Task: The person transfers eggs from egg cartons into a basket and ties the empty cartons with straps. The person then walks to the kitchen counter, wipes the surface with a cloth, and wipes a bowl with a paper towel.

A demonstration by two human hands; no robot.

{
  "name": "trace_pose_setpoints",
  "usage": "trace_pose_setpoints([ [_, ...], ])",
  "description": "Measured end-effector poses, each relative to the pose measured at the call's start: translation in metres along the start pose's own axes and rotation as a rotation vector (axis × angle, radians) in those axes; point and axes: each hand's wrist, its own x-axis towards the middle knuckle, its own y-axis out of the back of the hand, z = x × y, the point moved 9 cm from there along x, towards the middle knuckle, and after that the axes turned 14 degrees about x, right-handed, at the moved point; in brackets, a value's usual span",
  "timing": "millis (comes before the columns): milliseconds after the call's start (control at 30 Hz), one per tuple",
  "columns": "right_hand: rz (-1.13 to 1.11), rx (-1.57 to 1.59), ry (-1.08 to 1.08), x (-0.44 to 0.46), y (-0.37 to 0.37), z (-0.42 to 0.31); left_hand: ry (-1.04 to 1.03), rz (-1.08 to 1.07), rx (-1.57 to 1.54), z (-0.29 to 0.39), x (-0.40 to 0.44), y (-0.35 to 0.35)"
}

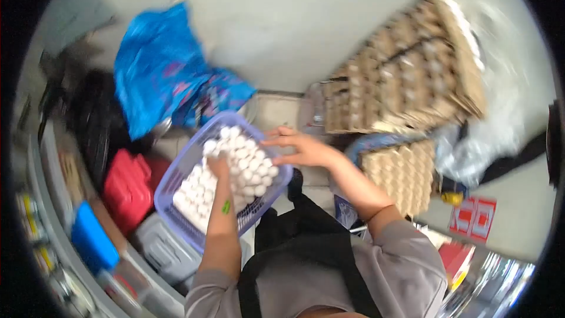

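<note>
A purple plastic basket (170, 168) holds many white eggs (244, 156). My left hand (218, 165) reaches down among the eggs; its fingers are blurred, and I cannot make out whether they hold one. Over the basket's upper right rim, my right hand (297, 147) has its fingers spread, with nothing seen in it. The eggs lie piled together, and my left forearm covers part of them.
Beyond the basket lies a blue bag (156, 65). Stacked egg trays (400, 70) stand at the upper right, with another tray (400, 176) below. A red container (126, 191) and a grey box (168, 247) are at the left, beside shelving.
</note>
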Motion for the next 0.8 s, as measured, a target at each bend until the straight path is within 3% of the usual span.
trace_pose_setpoints([
  [67,0.027,0.241,0.021,-0.072,0.068,-0.102,-0.137,-0.035,0.007,0.016,-0.006,0.010],
  [100,-0.024,-0.168,0.423,-0.113,0.110,-0.167,-0.048,-0.049,0.050,0.045,-0.034,0.035],
  [133,0.324,0.066,0.299,-0.159,0.165,-0.186,-0.138,-0.055,0.105,0.076,-0.045,0.041],
  [167,0.711,0.039,0.380,-0.211,0.220,-0.212,-0.296,-0.049,0.111,0.112,-0.051,0.041],
  [200,1.080,-0.266,0.296,-0.258,0.269,-0.244,-0.446,-0.038,0.114,0.146,-0.060,0.041],
  [267,1.360,-0.413,0.204,-0.321,0.371,-0.249,-0.726,-0.025,-0.007,0.245,-0.098,0.063],
  [333,1.354,-0.443,-0.191,-0.352,0.460,-0.202,-0.944,0.036,-0.037,0.355,-0.159,0.110],
  [400,1.364,-0.682,-0.505,-0.368,0.531,-0.158,-1.162,0.102,-0.110,0.450,-0.217,0.150],
  [467,1.307,-0.805,-0.707,-0.355,0.532,-0.154,-1.343,0.110,-0.201,0.527,-0.278,0.185],
  [500,1.314,-0.796,-0.703,-0.350,0.535,-0.154,-1.454,0.131,-0.245,0.560,-0.308,0.199],
  [567,1.249,-0.643,-0.889,-0.353,0.540,-0.133,-1.583,0.241,-0.294,0.606,-0.354,0.216],
  [733,1.284,-0.907,-0.724,-0.366,0.563,-0.155,-1.804,0.317,-0.255,0.693,-0.419,0.197],
  [800,1.499,0.174,0.018,-0.383,0.552,-0.160,-1.840,0.283,-0.217,0.724,-0.432,0.176],
])
